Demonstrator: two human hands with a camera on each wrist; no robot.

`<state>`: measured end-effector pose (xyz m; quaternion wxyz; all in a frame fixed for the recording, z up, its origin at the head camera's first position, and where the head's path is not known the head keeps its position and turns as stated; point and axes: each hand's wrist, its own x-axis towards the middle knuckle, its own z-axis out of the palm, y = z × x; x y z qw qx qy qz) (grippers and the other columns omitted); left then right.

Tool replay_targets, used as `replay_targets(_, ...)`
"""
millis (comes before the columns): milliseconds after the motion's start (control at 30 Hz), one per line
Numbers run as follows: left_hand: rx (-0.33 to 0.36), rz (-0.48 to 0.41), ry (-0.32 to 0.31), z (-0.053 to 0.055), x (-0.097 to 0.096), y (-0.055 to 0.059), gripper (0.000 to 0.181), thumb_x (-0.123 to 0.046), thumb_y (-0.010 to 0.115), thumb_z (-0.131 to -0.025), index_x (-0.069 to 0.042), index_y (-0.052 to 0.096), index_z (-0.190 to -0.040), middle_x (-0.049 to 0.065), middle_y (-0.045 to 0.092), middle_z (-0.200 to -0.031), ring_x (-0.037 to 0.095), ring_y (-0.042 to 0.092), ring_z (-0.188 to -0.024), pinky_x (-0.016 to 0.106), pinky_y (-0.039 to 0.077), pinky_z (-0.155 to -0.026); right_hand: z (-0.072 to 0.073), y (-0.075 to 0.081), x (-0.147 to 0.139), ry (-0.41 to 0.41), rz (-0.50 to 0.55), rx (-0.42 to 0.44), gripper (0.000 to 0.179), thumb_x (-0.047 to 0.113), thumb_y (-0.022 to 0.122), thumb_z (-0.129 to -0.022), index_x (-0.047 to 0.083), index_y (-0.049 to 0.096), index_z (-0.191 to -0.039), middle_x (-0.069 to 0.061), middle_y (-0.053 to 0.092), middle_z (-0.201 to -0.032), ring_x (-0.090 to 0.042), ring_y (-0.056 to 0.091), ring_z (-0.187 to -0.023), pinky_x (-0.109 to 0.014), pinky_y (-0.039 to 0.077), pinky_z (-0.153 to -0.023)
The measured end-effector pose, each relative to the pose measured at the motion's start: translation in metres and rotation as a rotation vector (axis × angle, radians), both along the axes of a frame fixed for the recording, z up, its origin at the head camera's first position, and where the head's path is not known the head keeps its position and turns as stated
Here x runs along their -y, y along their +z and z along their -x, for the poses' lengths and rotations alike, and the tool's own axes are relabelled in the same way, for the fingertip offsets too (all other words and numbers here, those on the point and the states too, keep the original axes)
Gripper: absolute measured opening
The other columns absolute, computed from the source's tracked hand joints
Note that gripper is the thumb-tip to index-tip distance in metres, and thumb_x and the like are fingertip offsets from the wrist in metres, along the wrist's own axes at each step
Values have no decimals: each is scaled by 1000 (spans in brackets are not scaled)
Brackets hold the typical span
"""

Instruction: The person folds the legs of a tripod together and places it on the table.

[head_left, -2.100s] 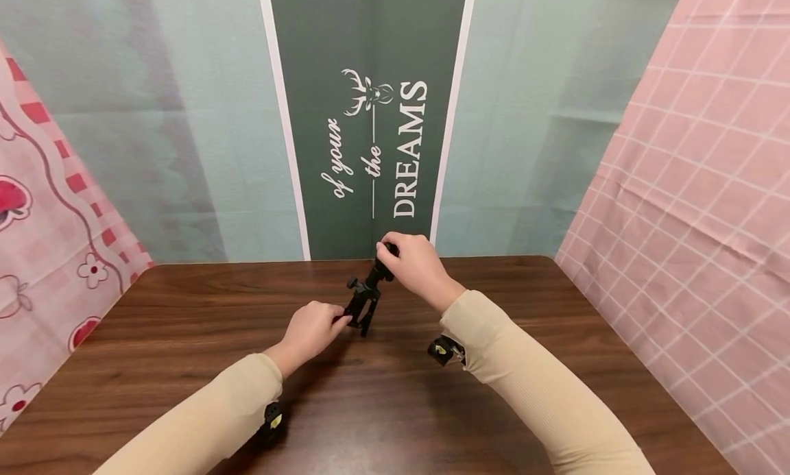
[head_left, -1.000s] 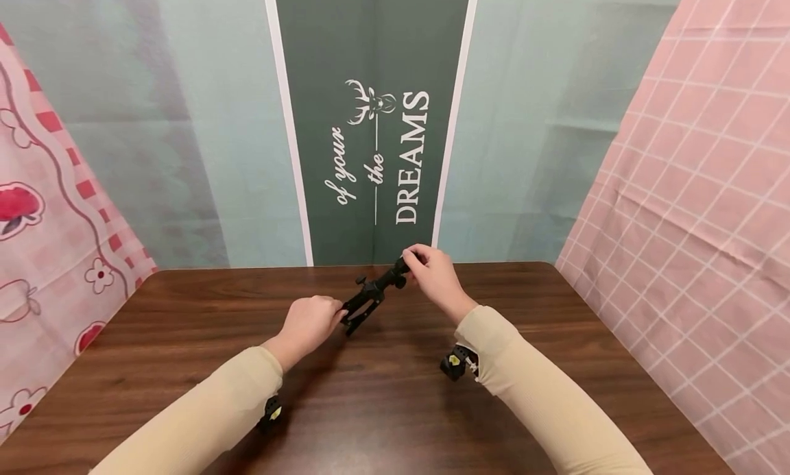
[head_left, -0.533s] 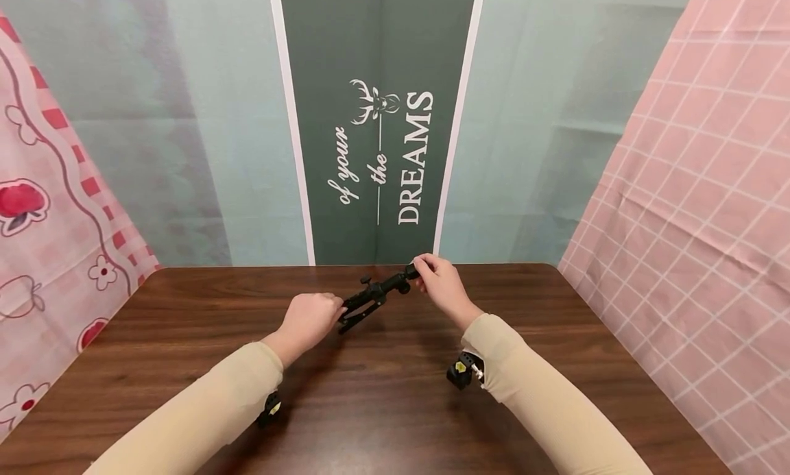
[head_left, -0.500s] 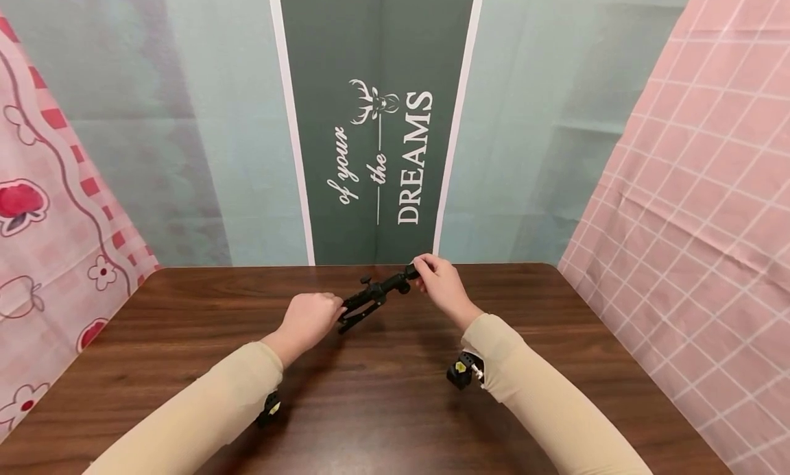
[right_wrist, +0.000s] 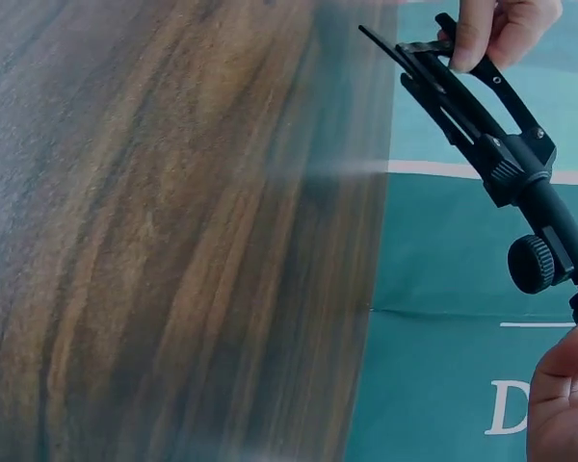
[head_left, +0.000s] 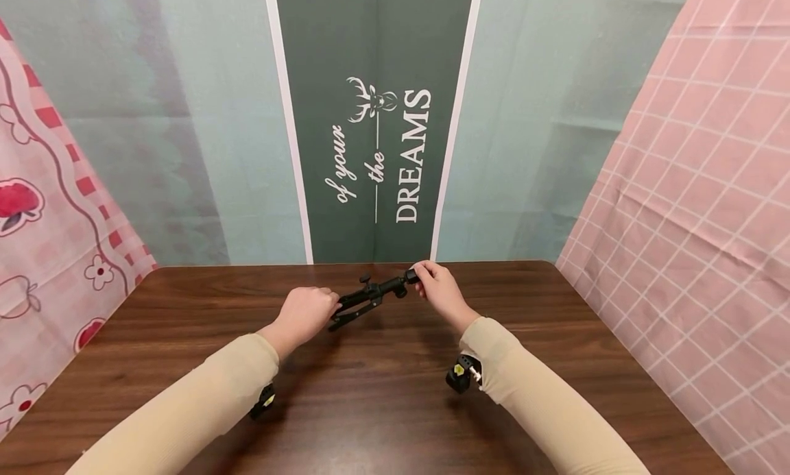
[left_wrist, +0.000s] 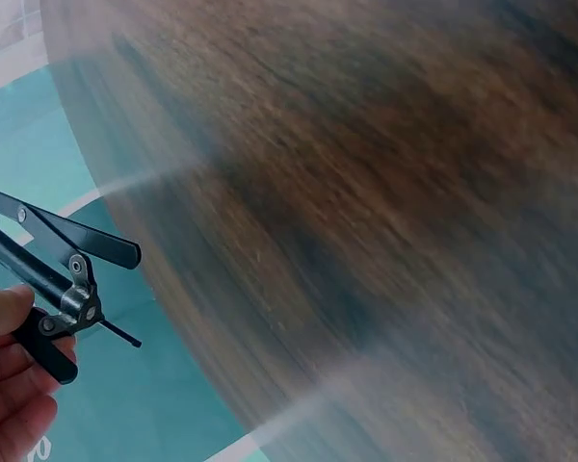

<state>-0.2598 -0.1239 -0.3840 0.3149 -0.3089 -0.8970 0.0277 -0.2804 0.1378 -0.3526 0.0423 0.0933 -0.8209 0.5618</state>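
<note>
A small black tripod (head_left: 375,295) is held slantwise between both hands over the far part of the table, its legs partly folded in. My left hand (head_left: 304,317) pinches a leg at the foot end; in the left wrist view the thumb and fingers (left_wrist: 24,404) close on that leg beside the metal hinge joint. At the other end my right hand (head_left: 442,290) pinches the tripod's head. The right wrist view shows the tripod's round knob (right_wrist: 531,264) on its column, just short of the right hand's fingers, which partly hide the head.
The dark wooden table (head_left: 370,406) fills the lower view. Behind it hangs a green cloth (head_left: 370,43) with white lettering. Pink patterned cloths stand at the left (head_left: 55,269) and right (head_left: 691,208). Black wrist mounts (head_left: 459,374) hang under both sleeves.
The tripod has swung from steeply tilted to nearly level, and its lower legs have come closer together. My right hand has moved right and lower with the head; the left has risen slightly.
</note>
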Motion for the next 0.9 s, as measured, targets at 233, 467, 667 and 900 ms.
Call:
replay_targets(233,7,28,0,3,2,-1,20,-18,75,-78,-12,63,-64,-2,53,-57,14,53,-47,32,44,-42,0,-6,0,2,-14,12,23,16,43,-100,-1,59,-100,-11,51,-68,-13,46,-55,-28,42,-55)
replay_targets(467,18,100,16,12,2,0,15,-17,73,-80,-11,65,-68,-1,58,-63,16,57,-53,32,46,-47,0,-13,-1,3,-54,49,26,19,39,-102,0,57,-103,-13,53,-71,-20,50,-58,-27,42,-54)
replay_targets(667,30,162,25,13,2,5,14,-11,71,-80,-12,65,-68,0,58,-63,16,56,-54,32,46,-46,0,-20,-4,25,-81,90,28,17,36,-102,-1,56,-109,-16,55,-76,-26,54,-63,-40,48,-59)
replay_targets(900,23,230,21,16,2,7,14,-4,74,-71,-13,64,-67,0,57,-63,16,56,-55,31,46,-47,1,-25,-5,21,-112,96,29,14,36,-101,-4,56,-113,-14,57,-76,-34,56,-69,-43,49,-64)
